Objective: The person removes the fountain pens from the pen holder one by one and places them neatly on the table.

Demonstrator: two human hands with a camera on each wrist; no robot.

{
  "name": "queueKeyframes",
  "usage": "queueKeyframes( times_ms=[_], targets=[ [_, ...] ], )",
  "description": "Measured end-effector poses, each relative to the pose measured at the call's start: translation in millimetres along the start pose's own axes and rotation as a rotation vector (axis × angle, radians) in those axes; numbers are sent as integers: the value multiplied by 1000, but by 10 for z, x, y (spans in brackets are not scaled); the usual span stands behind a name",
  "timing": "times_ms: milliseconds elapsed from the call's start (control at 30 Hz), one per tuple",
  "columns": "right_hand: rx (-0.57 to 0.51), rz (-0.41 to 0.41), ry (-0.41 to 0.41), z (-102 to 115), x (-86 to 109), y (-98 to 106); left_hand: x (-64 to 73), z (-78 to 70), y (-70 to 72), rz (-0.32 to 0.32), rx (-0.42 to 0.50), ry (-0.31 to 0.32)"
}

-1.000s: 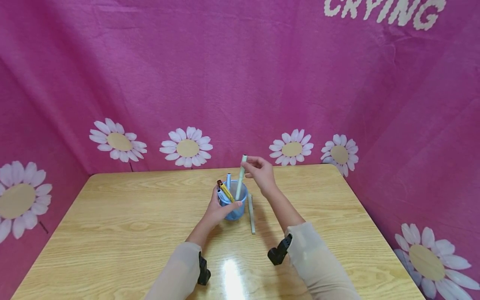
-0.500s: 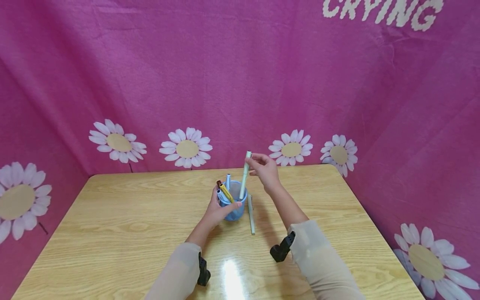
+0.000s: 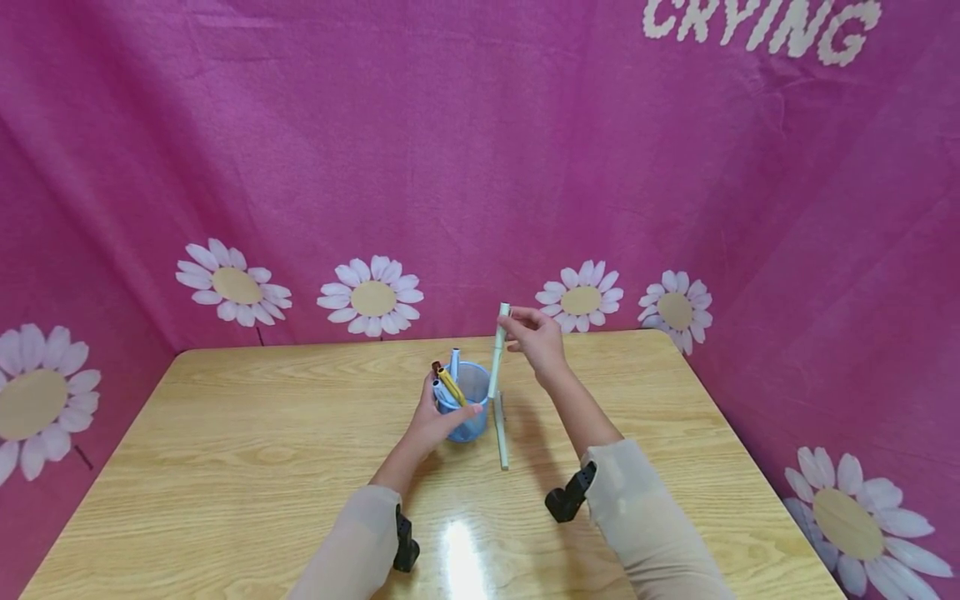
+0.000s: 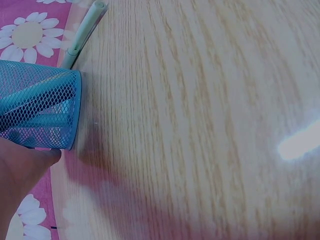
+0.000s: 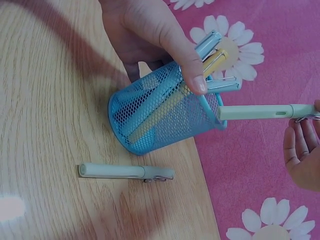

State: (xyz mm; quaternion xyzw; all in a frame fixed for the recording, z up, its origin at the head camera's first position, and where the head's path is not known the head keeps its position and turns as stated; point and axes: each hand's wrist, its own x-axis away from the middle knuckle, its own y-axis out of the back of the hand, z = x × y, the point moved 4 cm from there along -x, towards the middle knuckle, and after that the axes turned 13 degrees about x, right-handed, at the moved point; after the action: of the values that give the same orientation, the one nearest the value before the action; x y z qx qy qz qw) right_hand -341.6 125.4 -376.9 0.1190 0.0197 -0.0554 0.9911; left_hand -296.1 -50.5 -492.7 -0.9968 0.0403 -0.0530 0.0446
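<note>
My left hand (image 3: 441, 421) grips a blue mesh pen cup (image 5: 165, 117) on the table, its thumb across the near side at the rim. Inside lean two light blue pens, a yellow pen (image 3: 450, 383) and a dark red-brown one. Above and right of the cup, my right hand (image 3: 536, 340) pinches a pale green pen (image 3: 498, 354) near its upper end. That pen hangs nearly upright, its lower end at the cup's right rim; whether it touches I cannot tell. A second pale green pen (image 5: 120, 171) lies on the table just right of the cup.
The wooden table (image 3: 262, 450) extends around both hands. Behind it and along both sides hangs a pink cloth (image 3: 450, 167) with white daisies. Small black wrist cameras sit at both sleeves.
My right hand has moved to the right, drawing the pale green pen's lower end from inside the cup to its right rim. The left hand and cup stay almost in place.
</note>
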Motion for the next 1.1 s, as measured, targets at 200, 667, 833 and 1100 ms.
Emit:
queueKeyframes(
  times_ms=[200,667,833,1100],
  targets=[
    [6,-14,-3,-47,-13,51,-6,12,14,-4,-7,7],
    [2,1,-64,-128,-5,134,1,12,16,-3,-18,5],
    [24,-7,-64,-150,-3,162,2,9,13,0,-18,3],
    [76,1,-53,-222,10,207,6,-4,4,9,-5,-21]
  ],
)
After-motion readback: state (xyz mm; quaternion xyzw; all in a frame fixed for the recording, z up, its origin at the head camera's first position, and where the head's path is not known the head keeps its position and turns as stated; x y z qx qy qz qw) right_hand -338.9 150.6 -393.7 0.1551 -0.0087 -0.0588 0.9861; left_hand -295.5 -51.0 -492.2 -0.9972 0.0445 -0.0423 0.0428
